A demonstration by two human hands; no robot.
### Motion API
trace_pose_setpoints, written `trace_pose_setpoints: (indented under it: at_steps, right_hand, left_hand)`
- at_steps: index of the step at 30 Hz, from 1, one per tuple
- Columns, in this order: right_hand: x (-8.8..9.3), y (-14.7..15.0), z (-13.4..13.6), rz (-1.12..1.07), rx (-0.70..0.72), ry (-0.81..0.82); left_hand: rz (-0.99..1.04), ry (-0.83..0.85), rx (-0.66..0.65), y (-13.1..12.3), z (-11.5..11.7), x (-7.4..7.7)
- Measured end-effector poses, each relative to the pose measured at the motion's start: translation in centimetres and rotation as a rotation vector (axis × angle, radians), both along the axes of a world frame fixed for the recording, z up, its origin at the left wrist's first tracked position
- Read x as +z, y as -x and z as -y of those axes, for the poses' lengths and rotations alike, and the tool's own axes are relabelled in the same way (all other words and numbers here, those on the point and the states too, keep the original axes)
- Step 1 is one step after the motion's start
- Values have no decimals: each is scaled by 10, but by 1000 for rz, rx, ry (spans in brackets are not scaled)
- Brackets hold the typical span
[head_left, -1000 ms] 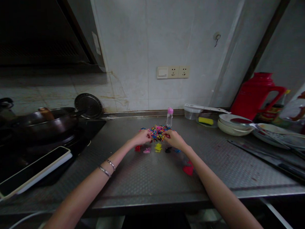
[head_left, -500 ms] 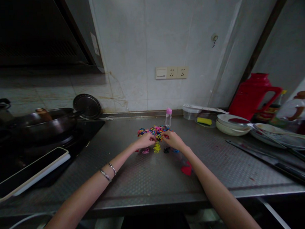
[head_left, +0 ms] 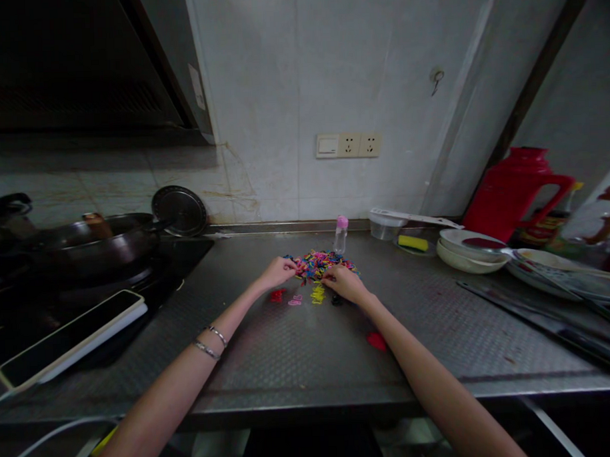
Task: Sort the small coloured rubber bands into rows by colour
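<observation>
A loose pile of small multicoloured rubber bands [head_left: 319,260] lies on the metal counter [head_left: 290,362]. My left hand [head_left: 278,273] pinches at the pile's left edge; what its fingertips hold is too small to make out. Fingers together, my right hand [head_left: 344,282] is at the pile's near right side, just above the yellow bunch [head_left: 318,294]; its fingertips' contents are unclear. In a row nearer me lie a red bunch [head_left: 277,295], a pink bunch [head_left: 295,300] and a black bunch [head_left: 336,299], partly under my right hand.
Behind the pile stands a clear bottle with a pink cap [head_left: 340,234]. A red heart-shaped piece [head_left: 376,341] lies beside my right forearm. Bowls [head_left: 470,253], a yellow sponge [head_left: 412,243] and a red thermos [head_left: 514,191] are at right; a pan [head_left: 105,242] and a phone-like device [head_left: 73,340] at left.
My left hand has moved left, from the pile's front to its left edge, uncovering the red bunch. My right hand has come slightly nearer, covering the blue bunch. The view has shifted a little.
</observation>
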State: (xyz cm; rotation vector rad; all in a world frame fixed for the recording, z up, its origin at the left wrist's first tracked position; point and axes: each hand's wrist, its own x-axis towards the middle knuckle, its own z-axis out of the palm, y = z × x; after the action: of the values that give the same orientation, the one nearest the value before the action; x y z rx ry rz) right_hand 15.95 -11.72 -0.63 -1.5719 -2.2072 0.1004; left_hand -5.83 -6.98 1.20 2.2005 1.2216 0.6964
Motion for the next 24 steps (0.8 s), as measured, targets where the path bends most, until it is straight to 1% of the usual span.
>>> trace_pose_setpoints:
  at_steps: [7,13,18,20,24]
  right_hand:
    - [-1,3,1,-1,-1,2]
    - [-2,2,-1,-21,8,-11]
    - [4,-7,-2,-55,7,-29]
    - [9,-13,-3,-46,21,6]
    - [15,-24,-3,-18,92,161]
  left_hand:
    - [31,26,31,6,2,0]
    - [51,35,26,7,4,0]
    - [43,25,16,9,3,-1]
    - [38,11,15,10,2,-2]
    - [35,15,17,13,1,-1]
